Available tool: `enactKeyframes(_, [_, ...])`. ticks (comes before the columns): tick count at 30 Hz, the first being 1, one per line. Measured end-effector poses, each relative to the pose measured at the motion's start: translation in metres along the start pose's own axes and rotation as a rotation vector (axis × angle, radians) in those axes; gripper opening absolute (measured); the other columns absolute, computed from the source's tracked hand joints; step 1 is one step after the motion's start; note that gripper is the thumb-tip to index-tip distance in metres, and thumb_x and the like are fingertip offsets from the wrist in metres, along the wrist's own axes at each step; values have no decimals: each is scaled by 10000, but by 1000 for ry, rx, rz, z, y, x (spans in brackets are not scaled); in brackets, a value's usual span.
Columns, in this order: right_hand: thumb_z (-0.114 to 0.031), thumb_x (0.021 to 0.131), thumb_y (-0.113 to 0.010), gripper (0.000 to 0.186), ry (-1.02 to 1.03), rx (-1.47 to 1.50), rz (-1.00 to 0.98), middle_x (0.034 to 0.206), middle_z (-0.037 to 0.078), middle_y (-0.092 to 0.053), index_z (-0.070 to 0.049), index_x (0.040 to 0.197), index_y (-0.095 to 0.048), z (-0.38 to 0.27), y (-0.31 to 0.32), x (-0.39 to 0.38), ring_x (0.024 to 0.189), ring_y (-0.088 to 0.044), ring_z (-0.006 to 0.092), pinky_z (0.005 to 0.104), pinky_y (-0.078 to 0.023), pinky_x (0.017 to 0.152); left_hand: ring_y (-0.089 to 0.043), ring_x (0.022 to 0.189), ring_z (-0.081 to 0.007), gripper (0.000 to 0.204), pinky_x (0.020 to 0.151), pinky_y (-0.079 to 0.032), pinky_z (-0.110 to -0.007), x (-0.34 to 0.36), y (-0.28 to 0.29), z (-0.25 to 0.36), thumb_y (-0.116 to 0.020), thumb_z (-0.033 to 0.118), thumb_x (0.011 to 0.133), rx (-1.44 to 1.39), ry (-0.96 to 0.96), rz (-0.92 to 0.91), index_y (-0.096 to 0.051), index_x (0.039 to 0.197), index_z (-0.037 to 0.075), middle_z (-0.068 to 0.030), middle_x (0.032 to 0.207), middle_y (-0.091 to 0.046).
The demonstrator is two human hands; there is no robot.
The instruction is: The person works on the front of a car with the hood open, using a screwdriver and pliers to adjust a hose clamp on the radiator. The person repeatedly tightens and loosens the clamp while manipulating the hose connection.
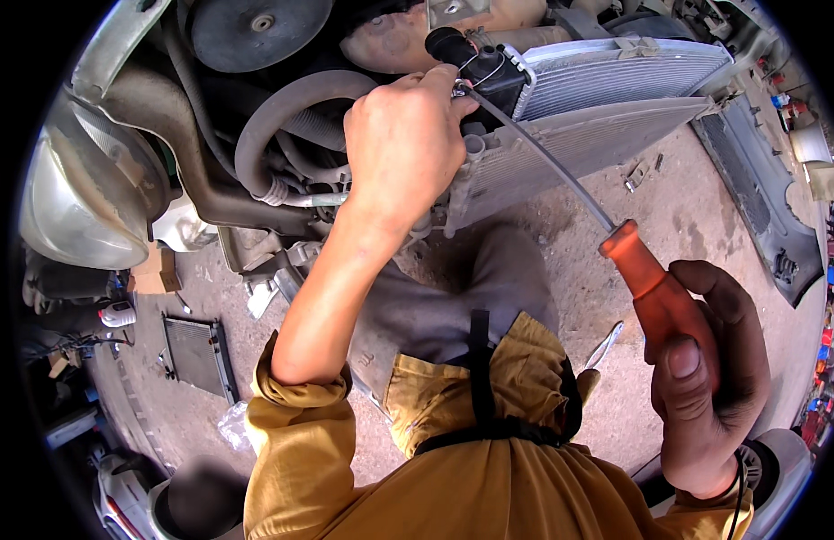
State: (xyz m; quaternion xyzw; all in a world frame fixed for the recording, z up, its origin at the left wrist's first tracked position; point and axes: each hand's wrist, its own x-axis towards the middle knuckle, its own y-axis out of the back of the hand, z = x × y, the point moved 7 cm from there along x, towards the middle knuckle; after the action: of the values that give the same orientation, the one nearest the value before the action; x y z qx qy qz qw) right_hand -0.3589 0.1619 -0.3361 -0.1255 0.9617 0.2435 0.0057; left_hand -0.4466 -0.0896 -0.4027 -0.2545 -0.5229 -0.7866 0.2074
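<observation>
My right hand (pixel 709 387) is closed around the orange handle of a long screwdriver (pixel 570 180). Its shaft slants up and left to the fingertips of my left hand (pixel 406 148). Those fingers are pinched together at the screwdriver's tip, over a small shiny metal part (pixel 460 88); what exactly they grip is mostly hidden. Just beyond them are a black hose end (pixel 446 45) and a black plastic radiator tank (pixel 498 76) with a wire clip. The silver radiator (pixel 619 76) extends right from this tank, with a second finned core (pixel 588 148) below it.
A thick grey hose (pixel 255 135) curves left of my left wrist, near the headlight (pixel 84 198). On the ground lie another radiator (pixel 196 355), a wrench-like tool (pixel 604 345) and a cardboard box (pixel 156 272). A long grey body panel (pixel 759 193) lies at right.
</observation>
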Motion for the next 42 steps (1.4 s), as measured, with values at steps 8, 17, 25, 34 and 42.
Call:
enactKeyframes(8, [-57,803,-728,506,709,-814,-215,1062,216,-626,88,1274,-613,-42,-20,-9,787,-602,316,391,-517,684,-703,735,-377,212,657,-552,-462,1,1,-1,-760,161,822,-2,21,-29,-718,968,13,-172,812,-716])
enactKeyframes(17, [-70,872,-681,448,473,-281,-171,1053,196,-648,83,1286,-605,-26,-11,1,831,-591,245,324,-486,754,-702,735,-380,199,654,-549,-467,1,0,0,-758,172,832,11,29,-55,-710,942,14,-169,810,-716])
enactKeyframes(25, [-183,937,-696,455,281,-133,-154,1169,185,-647,63,1307,-601,-14,-6,-1,1027,-579,213,329,-448,929,-702,739,-381,193,654,-550,-467,1,1,0,-756,176,834,19,12,-27,-708,930,15,-174,807,-714])
enactKeyframes(34, [-256,930,-739,485,123,-43,-88,1259,181,-648,52,1286,-621,-10,-5,-3,1185,-589,250,391,-434,1050,-703,741,-375,199,661,-550,-459,0,1,0,-758,181,834,12,-1,-15,-714,937,16,-174,806,-715])
enactKeyframes(42, [-322,910,-769,507,94,18,22,1264,157,-649,28,1256,-646,-5,-4,-7,1209,-594,257,418,-429,1083,-710,750,-367,235,675,-555,-452,0,1,1,-764,195,832,22,8,-22,-731,985,19,-176,823,-721])
